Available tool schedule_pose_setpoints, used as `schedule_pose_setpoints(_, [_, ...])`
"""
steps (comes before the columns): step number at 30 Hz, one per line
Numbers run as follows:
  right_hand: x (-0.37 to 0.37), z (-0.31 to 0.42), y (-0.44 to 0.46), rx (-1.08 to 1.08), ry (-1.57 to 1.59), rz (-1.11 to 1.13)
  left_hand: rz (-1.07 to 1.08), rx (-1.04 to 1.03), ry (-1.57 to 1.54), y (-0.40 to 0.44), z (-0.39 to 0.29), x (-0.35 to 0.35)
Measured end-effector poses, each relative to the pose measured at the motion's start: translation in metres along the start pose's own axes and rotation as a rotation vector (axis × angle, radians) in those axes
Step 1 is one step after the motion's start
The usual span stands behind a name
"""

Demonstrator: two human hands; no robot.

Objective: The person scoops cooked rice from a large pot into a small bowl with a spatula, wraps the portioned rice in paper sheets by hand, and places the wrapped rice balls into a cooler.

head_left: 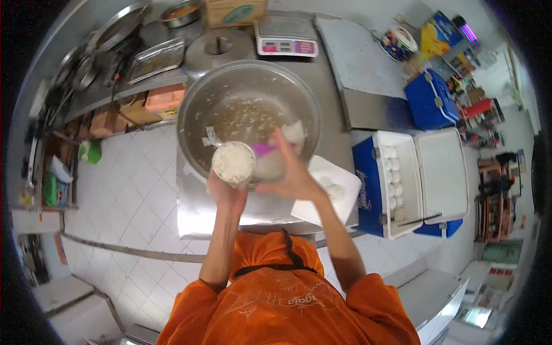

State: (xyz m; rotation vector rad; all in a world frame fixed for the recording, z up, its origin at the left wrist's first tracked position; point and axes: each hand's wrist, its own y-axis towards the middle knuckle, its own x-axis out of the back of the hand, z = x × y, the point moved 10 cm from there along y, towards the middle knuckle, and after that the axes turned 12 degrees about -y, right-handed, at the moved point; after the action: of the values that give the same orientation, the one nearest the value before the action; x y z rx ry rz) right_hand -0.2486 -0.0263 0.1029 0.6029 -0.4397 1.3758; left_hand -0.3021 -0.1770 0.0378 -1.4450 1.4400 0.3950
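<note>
My left hand [226, 192] is wrapped round a tub of white rice [234, 163], filled to the rim, with a bit of clear plastic sticking up behind it. The tub is over the near edge of a large metal pot [307, 103] that has grains stuck inside and loose ones at the bottom. My right hand [296, 179] is just right of the tub, slightly blurred, thumb and fingers apart. Behind it are a purple object [264, 149] and a whitish, plastic-looking bundle [294, 135]; whether my fingers touch them I cannot tell.
Right of the pot lies a white sheet or tray [339, 175] with a faint round item. Beyond it, an open blue cooler [371, 190] holds several white rounded packs. A scale [286, 46] and a round metal lid [201, 52] are behind the pot; shelves line the left.
</note>
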Motion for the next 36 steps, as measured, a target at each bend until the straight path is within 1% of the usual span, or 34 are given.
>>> schedule_pose_setpoints(1, [0.002, 0.016, -0.009, -0.028, 0.141, -0.064, -0.026, 0.095, 0.045, -0.02, 0.016, -0.012])
schedule_pose_setpoints(2, [0.017, 0.02, -0.018, -0.054, 0.276, -0.144, 0.056, 0.177, 0.044, -0.024, 0.041, -0.021])
schedule_pose_setpoints(5, [0.062, -0.003, -0.061, -0.222, 0.276, -0.323, 0.283, 0.416, 0.035, -0.055, 0.11, -0.035])
schedule_pose_setpoints(8, [0.1, -0.086, -0.115, -0.366, 0.227, -0.571, 0.227, 0.483, 0.368, -0.084, 0.162, -0.016])
schedule_pose_setpoints(9, [0.12, -0.1, -0.127, -0.479, 0.235, -0.622, 0.425, 0.518, 0.619, -0.09, 0.183, -0.011])
schedule_pose_setpoints(10, [0.131, -0.125, -0.133, -0.516, 0.115, -0.631, 0.626, 0.54, 0.869, -0.09, 0.21, 0.007])
schedule_pose_setpoints(11, [0.133, -0.167, -0.139, -0.554, 0.0, -0.642, 0.83, 0.554, 1.126, -0.09, 0.238, 0.028])
schedule_pose_setpoints(12, [0.132, -0.207, -0.145, -0.595, -0.11, -0.651, 1.026, 0.331, 1.406, -0.087, 0.254, 0.036])
schedule_pose_setpoints(14, [0.124, -0.273, -0.137, -0.576, -0.302, -0.712, 1.41, -0.199, 1.922, -0.091, 0.288, 0.065])
schedule_pose_setpoints(15, [0.12, -0.295, -0.132, -0.563, -0.4, -0.736, 1.588, -0.287, 1.944, -0.09, 0.302, 0.095])
schedule_pose_setpoints(18, [0.096, -0.353, -0.114, -0.576, -0.187, -0.556, 1.726, -0.45, 1.963, -0.083, 0.305, 0.136])
schedule_pose_setpoints(19, [0.097, -0.353, -0.116, -0.54, -0.168, -0.548, 1.783, -0.603, 1.994, -0.085, 0.305, 0.139])
schedule_pose_setpoints(21, [0.099, -0.351, -0.134, -0.474, -0.135, -0.531, 1.663, -0.473, 1.904, -0.08, 0.3, 0.142])
schedule_pose_setpoints(22, [0.094, -0.367, -0.154, -0.537, 0.209, -0.55, 1.597, -0.419, 1.849, -0.078, 0.301, 0.135])
schedule_pose_setpoints(24, [0.068, -0.381, -0.203, -0.642, 0.9, -0.562, 1.526, -0.298, 1.846, -0.074, 0.303, 0.123])
schedule_pose_setpoints(25, [0.067, -0.375, -0.228, -0.616, 0.919, -0.576, 1.486, -0.224, 1.843, -0.078, 0.301, 0.113])
schedule_pose_setpoints(26, [0.068, -0.367, -0.253, -0.593, 0.935, -0.592, 1.454, -0.242, 1.848, -0.082, 0.299, 0.091])
schedule_pose_setpoints(27, [0.074, -0.36, -0.269, -0.553, 0.937, -0.616, 1.385, -0.195, 1.846, -0.08, 0.298, 0.088])
schedule_pose_setpoints(28, [0.081, -0.358, -0.284, -0.625, 0.56, -0.579, 1.324, -0.162, 1.833, -0.073, 0.3, 0.086])
schedule_pose_setpoints(29, [0.079, -0.352, -0.301, -0.692, 0.178, -0.536, 1.361, -0.144, 1.89, -0.072, 0.303, 0.092])
schedule_pose_setpoints(30, [0.068, -0.342, -0.322, -0.483, -0.117, -0.681, 1.415, -0.136, 1.934, -0.071, 0.307, 0.098])
schedule_pose_setpoints(31, [0.043, -0.356, -0.333, -0.616, -0.174, -0.57, 1.39, -0.088, 1.934, -0.067, 0.308, 0.1])
schedule_pose_setpoints(32, [0.024, -0.354, -0.34, -0.536, -0.302, -0.508, 1.376, -0.041, 1.927, -0.066, 0.309, 0.1])
schedule_pose_setpoints(33, [0.005, -0.353, -0.348, -0.451, -0.427, -0.457, 1.352, -0.123, 1.823, -0.066, 0.305, 0.094])
schedule_pose_setpoints(34, [0.022, -0.308, -0.329, -0.289, -0.438, -0.305, 1.324, -0.193, 1.72, -0.064, 0.301, 0.088])
schedule_pose_setpoints(35, [0.039, -0.285, -0.328, -0.506, -0.458, -0.24, 1.338, -0.224, 1.633, -0.066, 0.302, 0.078])
schedule_pose_setpoints(36, [0.046, -0.264, -0.327, -0.478, -0.501, -0.217, 1.336, -0.242, 1.562, -0.066, 0.296, 0.067])
